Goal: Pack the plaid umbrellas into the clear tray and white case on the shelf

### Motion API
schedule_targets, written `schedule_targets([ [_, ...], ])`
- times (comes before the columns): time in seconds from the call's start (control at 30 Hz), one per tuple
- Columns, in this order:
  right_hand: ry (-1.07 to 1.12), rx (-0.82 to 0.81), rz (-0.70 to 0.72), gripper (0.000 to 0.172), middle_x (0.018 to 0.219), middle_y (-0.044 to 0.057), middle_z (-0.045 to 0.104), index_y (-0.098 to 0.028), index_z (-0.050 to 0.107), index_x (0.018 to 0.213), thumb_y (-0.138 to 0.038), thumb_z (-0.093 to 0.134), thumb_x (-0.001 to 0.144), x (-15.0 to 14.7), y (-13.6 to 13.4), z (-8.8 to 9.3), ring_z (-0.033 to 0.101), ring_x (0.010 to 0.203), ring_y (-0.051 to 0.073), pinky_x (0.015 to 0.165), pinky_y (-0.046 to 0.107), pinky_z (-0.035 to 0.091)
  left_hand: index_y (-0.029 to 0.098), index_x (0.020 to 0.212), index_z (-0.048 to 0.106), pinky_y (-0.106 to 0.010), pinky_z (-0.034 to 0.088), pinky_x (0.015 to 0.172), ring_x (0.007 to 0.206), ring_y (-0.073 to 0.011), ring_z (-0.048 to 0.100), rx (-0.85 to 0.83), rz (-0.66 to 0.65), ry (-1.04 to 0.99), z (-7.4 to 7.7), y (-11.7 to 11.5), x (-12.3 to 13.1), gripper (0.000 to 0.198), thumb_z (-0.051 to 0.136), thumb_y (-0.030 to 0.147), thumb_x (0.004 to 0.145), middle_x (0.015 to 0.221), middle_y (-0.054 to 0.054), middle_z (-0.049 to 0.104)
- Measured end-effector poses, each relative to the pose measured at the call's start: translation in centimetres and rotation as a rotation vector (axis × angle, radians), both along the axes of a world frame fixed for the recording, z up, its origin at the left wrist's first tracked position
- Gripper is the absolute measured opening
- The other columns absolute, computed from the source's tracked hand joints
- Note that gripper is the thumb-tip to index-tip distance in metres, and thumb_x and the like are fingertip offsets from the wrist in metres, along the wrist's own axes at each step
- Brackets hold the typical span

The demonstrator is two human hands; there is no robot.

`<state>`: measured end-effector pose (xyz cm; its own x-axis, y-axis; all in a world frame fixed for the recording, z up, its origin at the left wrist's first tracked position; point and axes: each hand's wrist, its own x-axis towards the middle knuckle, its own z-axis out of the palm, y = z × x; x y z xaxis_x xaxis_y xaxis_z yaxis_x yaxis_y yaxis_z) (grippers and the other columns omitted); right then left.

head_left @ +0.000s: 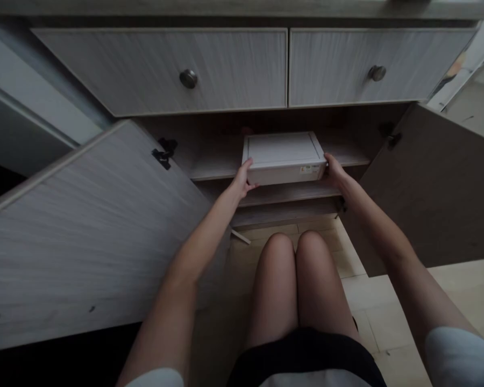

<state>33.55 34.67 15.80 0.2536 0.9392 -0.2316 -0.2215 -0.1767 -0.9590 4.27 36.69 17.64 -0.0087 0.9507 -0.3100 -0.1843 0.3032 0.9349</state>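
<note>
A white rectangular box (pixel 284 156) with a small sticker on its front rests on the upper shelf (pixel 210 161) of an open cabinet. My left hand (pixel 242 180) grips the box's left end, thumb on top. On the box's right end my right hand (pixel 334 167) is closed the same way. I am crouched in front, knees below the shelf.
Both cabinet doors stand wide open: the left door (pixel 89 226) and the right door (pixel 423 183). Two shut drawers with round metal knobs (pixel 188 78) sit above. A lower shelf (pixel 282 207) lies under the box. Pale tiled floor (pixel 379 301) lies beneath.
</note>
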Motion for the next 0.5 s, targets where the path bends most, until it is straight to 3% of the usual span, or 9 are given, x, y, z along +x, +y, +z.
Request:
schedule_targets([
  [0.1,0.077,-0.097,-0.030,0.041,0.087,0.006,0.069,-0.025,0.062,0.098,-0.056,0.037,0.093,0.1,-4.4,-0.7,0.065,0.095,0.026,0.087,0.049,0.054,0.022,0.105,0.067,-0.029,0.058,0.067,0.099,-0.0242,0.067,0.048,0.008,-0.038,-1.0,-4.2,-0.4,0.035,0.065,0.050,0.084,0.108,-0.011,0.070],
  [0.27,0.220,-0.150,0.085,0.065,0.101,0.009,0.075,-0.025,0.065,0.115,-0.070,0.022,0.094,-1.0,-11.5,-2.8,0.068,0.105,0.030,0.092,0.052,0.053,0.026,0.115,0.066,-0.024,0.053,0.059,0.102,-0.0240,0.066,0.202,0.056,-0.005,-1.4,-11.2,-1.2,0.045,0.073,0.048,0.077,0.121,-0.007,0.068],
  [0.37,0.235,-0.137,0.111,0.061,0.107,0.008,0.076,-0.024,0.065,0.120,-0.066,0.027,0.096,-1.8,-14.7,-3.8,0.068,0.111,0.029,0.098,0.048,0.052,0.025,0.117,0.065,-0.026,0.054,0.059,0.101,-0.0258,0.067,0.201,0.034,0.018,-1.1,-14.5,-1.8,0.052,0.074,0.054,0.074,0.118,-0.008,0.069],
  [0.5,0.202,-0.090,0.088,0.053,0.104,0.006,0.077,-0.024,0.067,0.117,-0.065,0.041,0.094,-1.8,-18.2,-4.3,0.069,0.112,0.026,0.100,0.043,0.053,0.022,0.112,0.067,-0.030,0.055,0.059,0.094,-0.0272,0.069,0.065,0.018,-0.030,-1.6,-18.2,-3.0,0.053,0.071,0.058,0.073,0.105,-0.009,0.073],
])
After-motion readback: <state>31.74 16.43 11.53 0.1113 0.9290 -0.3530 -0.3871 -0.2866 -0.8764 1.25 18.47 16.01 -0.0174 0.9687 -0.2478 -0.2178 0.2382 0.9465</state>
